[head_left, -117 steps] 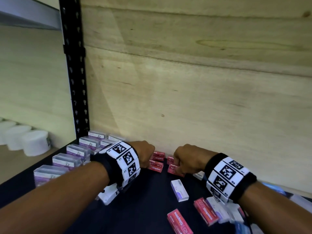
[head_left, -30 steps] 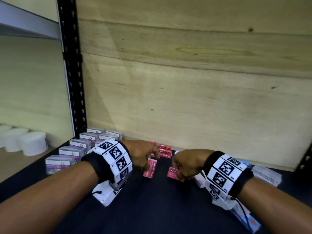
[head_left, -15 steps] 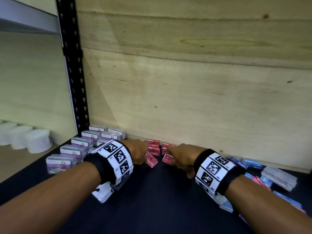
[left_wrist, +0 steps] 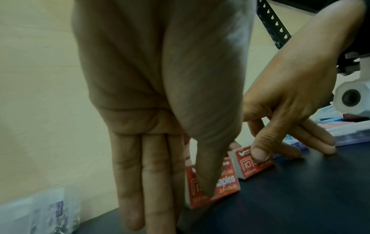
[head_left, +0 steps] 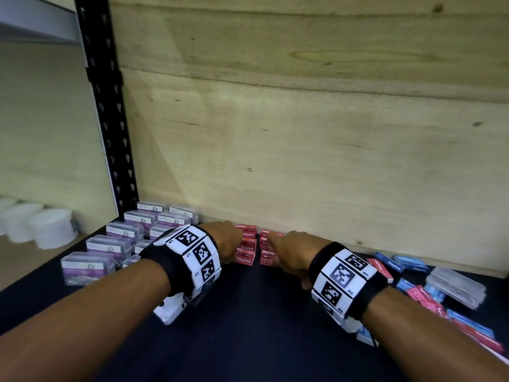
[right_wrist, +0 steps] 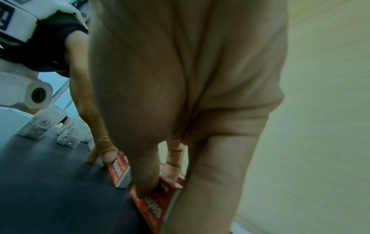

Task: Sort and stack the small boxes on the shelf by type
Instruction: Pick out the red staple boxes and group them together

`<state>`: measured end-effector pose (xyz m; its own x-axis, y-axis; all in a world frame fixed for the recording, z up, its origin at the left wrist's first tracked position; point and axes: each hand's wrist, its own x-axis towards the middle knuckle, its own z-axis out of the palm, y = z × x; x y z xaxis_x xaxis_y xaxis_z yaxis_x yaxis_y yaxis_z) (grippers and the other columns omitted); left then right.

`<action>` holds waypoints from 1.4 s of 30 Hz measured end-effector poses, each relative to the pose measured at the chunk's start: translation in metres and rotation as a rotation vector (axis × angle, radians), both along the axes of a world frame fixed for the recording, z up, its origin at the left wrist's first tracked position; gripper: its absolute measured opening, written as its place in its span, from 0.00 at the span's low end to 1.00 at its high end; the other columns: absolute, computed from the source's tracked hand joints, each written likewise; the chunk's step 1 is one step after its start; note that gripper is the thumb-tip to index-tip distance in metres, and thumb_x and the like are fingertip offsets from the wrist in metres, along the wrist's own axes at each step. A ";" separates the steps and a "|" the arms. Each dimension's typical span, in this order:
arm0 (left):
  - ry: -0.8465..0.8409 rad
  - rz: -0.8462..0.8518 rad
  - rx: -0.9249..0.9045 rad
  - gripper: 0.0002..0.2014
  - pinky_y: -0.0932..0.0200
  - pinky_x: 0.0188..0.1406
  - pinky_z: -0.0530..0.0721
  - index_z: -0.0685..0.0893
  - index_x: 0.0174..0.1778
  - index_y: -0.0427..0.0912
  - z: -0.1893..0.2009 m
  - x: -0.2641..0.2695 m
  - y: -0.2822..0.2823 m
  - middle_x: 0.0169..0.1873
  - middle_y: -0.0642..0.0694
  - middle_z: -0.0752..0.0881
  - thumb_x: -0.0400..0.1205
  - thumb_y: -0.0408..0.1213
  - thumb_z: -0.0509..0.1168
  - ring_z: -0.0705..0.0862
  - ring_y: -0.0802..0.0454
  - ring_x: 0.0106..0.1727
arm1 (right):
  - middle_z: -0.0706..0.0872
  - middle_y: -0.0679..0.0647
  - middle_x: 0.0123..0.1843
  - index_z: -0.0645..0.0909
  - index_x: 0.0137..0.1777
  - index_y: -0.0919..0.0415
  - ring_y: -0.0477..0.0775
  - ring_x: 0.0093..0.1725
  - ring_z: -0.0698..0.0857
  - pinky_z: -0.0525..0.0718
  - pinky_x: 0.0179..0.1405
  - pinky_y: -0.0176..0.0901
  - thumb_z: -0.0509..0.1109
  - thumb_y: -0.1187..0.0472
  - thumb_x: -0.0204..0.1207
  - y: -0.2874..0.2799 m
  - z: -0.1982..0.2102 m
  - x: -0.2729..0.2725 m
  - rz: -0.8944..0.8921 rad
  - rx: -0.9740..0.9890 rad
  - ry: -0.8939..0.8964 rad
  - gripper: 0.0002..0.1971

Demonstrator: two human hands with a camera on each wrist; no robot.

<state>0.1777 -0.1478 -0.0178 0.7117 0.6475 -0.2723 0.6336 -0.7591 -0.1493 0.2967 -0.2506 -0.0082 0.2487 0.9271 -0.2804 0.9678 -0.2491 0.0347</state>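
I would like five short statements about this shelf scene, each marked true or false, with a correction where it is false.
1. The left hand is at the left stack of red staple boxes. True.
2. The right hand is lifting a blue box. False: its thumb and fingers are on the right stack of red boxes; the blue boxes lie loose further right.
3. The clear boxes with purple labels stand in rows left of the red stacks. True.
4. The red stacks stand at the front edge of the shelf. False: they are at the back, near the wooden wall.
5. All red boxes are stacked. False: some lie loose on the right.
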 end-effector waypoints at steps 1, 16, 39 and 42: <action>-0.011 -0.002 -0.007 0.17 0.59 0.51 0.80 0.77 0.69 0.37 0.001 0.000 0.000 0.63 0.39 0.84 0.86 0.38 0.64 0.85 0.43 0.60 | 0.70 0.51 0.37 0.66 0.75 0.59 0.47 0.26 0.69 0.72 0.27 0.40 0.61 0.63 0.86 0.000 -0.001 0.001 -0.001 0.004 0.006 0.19; -0.056 0.075 -0.011 0.24 0.58 0.44 0.77 0.70 0.68 0.41 0.025 -0.015 -0.010 0.54 0.45 0.81 0.80 0.42 0.71 0.83 0.46 0.51 | 0.88 0.54 0.41 0.72 0.61 0.52 0.54 0.33 0.88 0.89 0.47 0.47 0.68 0.53 0.83 -0.022 0.010 0.039 -0.126 -0.045 0.356 0.11; -0.100 -0.436 -0.082 0.18 0.52 0.45 0.84 0.87 0.54 0.46 0.017 0.148 -0.111 0.48 0.46 0.87 0.81 0.57 0.65 0.86 0.43 0.47 | 0.86 0.45 0.44 0.80 0.59 0.47 0.49 0.41 0.83 0.81 0.44 0.42 0.74 0.49 0.78 -0.125 0.017 0.178 -0.331 -0.118 0.072 0.12; -0.072 -0.430 -0.068 0.21 0.53 0.41 0.83 0.88 0.51 0.45 0.008 0.160 -0.114 0.46 0.46 0.88 0.79 0.60 0.66 0.87 0.44 0.45 | 0.80 0.40 0.45 0.78 0.60 0.46 0.49 0.46 0.82 0.78 0.47 0.43 0.76 0.51 0.77 -0.117 0.016 0.182 -0.273 -0.106 0.053 0.14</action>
<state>0.3372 -0.2623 -0.0095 0.9312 0.2708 -0.2439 0.2650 -0.9626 -0.0567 0.4788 -0.3677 0.0079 0.4668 0.7928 -0.3919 0.8669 -0.4979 0.0253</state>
